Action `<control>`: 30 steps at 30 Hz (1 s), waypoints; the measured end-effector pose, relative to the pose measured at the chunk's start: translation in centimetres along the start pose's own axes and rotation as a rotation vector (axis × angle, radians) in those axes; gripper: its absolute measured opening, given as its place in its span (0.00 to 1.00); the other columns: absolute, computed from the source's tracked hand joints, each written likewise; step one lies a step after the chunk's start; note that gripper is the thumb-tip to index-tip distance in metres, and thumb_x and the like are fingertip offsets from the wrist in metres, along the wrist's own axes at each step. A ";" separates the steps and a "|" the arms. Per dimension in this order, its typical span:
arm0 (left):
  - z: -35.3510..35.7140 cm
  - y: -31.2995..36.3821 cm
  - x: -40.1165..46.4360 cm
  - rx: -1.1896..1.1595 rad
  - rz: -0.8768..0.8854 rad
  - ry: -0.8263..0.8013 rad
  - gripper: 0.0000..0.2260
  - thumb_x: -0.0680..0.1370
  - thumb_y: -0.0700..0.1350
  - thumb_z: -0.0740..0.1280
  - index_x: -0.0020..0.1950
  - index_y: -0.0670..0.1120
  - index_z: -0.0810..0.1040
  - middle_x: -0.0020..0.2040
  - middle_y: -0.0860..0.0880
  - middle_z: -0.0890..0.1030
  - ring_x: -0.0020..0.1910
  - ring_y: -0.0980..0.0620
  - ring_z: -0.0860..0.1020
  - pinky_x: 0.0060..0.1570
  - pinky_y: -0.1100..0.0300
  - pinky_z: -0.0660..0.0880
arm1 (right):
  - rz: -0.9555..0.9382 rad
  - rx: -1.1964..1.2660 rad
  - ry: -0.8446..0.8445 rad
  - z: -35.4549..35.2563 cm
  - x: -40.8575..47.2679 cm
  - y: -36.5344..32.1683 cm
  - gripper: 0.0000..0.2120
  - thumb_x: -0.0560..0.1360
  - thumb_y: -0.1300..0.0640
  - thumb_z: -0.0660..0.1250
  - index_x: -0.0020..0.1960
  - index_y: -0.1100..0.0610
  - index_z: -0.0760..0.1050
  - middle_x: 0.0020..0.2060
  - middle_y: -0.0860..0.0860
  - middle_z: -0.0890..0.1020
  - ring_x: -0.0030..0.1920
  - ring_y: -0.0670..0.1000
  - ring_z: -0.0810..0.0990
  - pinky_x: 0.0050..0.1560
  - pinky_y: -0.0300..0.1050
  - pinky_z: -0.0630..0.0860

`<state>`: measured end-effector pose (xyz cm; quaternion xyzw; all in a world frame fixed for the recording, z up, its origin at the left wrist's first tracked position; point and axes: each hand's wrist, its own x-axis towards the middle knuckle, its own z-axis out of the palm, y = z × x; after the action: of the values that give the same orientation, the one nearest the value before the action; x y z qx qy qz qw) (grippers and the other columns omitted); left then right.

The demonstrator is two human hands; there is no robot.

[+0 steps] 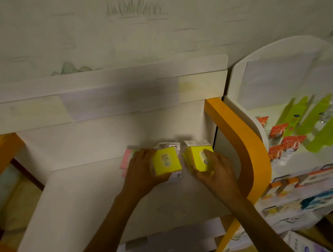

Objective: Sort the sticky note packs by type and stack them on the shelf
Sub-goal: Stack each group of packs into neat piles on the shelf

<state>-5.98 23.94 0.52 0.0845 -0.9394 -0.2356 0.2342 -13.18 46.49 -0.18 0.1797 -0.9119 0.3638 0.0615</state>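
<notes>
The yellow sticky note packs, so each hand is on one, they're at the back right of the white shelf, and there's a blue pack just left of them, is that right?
One detail is off: the pack just left of them is pink, not blue, as the head view shows. The rest holds: the left hand grips one yellow pack, the right hand grips the other yellow pack, at the back right of the white shelf.

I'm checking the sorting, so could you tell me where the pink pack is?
The pink pack lies on the white shelf, just left of the left hand.
</notes>
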 end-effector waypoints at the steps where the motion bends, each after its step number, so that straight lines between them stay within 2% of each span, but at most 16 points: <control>1: -0.3 -0.4 -0.6 0.015 -0.024 -0.002 0.36 0.59 0.61 0.78 0.62 0.47 0.75 0.55 0.47 0.76 0.54 0.45 0.74 0.52 0.51 0.73 | 0.010 -0.010 0.000 0.5 -0.8 0.3 0.34 0.69 0.45 0.73 0.71 0.53 0.65 0.67 0.55 0.70 0.67 0.56 0.66 0.60 0.48 0.69; 5: -1.1 -1.5 -2.2 0.021 -0.084 -0.010 0.39 0.60 0.61 0.78 0.66 0.47 0.73 0.60 0.48 0.75 0.58 0.47 0.73 0.55 0.53 0.74 | 0.056 -0.107 -0.043 2.5 -4.1 1.3 0.35 0.65 0.46 0.75 0.69 0.54 0.69 0.62 0.56 0.74 0.61 0.58 0.72 0.57 0.50 0.72; 10: -1.4 -1.4 -3.3 0.040 -0.109 -0.018 0.41 0.59 0.63 0.77 0.66 0.47 0.72 0.61 0.47 0.74 0.58 0.46 0.73 0.54 0.54 0.73 | 0.001 -0.221 -0.122 4.7 -7.2 3.1 0.32 0.62 0.49 0.78 0.62 0.60 0.76 0.56 0.61 0.79 0.53 0.64 0.78 0.50 0.56 0.76; 15: -1.1 -1.0 -4.5 0.054 -0.105 -0.034 0.41 0.60 0.65 0.76 0.67 0.48 0.70 0.62 0.48 0.73 0.58 0.47 0.72 0.54 0.55 0.72 | 0.000 -0.259 -0.184 5.6 -8.8 3.5 0.32 0.66 0.45 0.75 0.65 0.57 0.74 0.62 0.60 0.75 0.58 0.62 0.74 0.57 0.55 0.72; 20: -0.8 -0.7 -5.3 0.042 -0.101 -0.031 0.41 0.60 0.66 0.75 0.68 0.49 0.69 0.62 0.50 0.72 0.58 0.50 0.71 0.54 0.57 0.70 | -0.022 -0.305 -0.205 6.4 -9.7 4.4 0.33 0.56 0.44 0.82 0.55 0.58 0.81 0.51 0.61 0.81 0.45 0.63 0.80 0.41 0.55 0.79; 23: -0.5 -0.3 -5.4 0.029 -0.092 -0.034 0.41 0.60 0.66 0.75 0.67 0.49 0.69 0.62 0.50 0.72 0.58 0.50 0.71 0.54 0.56 0.71 | -0.062 -0.357 -0.182 6.3 -9.7 4.5 0.34 0.53 0.41 0.82 0.53 0.57 0.82 0.49 0.60 0.82 0.43 0.61 0.81 0.37 0.53 0.79; 27: 0.1 0.4 -5.3 0.028 -0.054 -0.044 0.40 0.61 0.66 0.74 0.66 0.49 0.70 0.60 0.51 0.72 0.57 0.51 0.71 0.52 0.58 0.70 | -0.109 -0.364 -0.150 5.9 -9.4 4.6 0.33 0.58 0.41 0.80 0.57 0.59 0.81 0.52 0.62 0.82 0.46 0.63 0.82 0.40 0.55 0.79; 29: 0.6 0.7 -5.3 0.018 -0.031 -0.043 0.39 0.61 0.65 0.75 0.65 0.48 0.71 0.59 0.50 0.73 0.56 0.51 0.71 0.51 0.60 0.68 | -0.102 -0.312 -0.114 4.7 -8.5 4.2 0.30 0.68 0.43 0.73 0.65 0.58 0.75 0.61 0.59 0.77 0.57 0.61 0.78 0.53 0.55 0.77; 30: 0.9 0.8 -5.3 0.013 -0.026 -0.050 0.39 0.61 0.65 0.75 0.65 0.48 0.71 0.59 0.50 0.73 0.56 0.51 0.70 0.51 0.60 0.68 | -0.083 -0.257 -0.112 4.0 -7.9 4.1 0.28 0.73 0.44 0.68 0.69 0.56 0.70 0.66 0.56 0.73 0.63 0.58 0.73 0.60 0.53 0.73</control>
<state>-1.82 26.47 -1.95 0.0923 -0.9453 -0.2343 0.2072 -7.30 48.69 -7.64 0.2282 -0.9447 0.2307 0.0479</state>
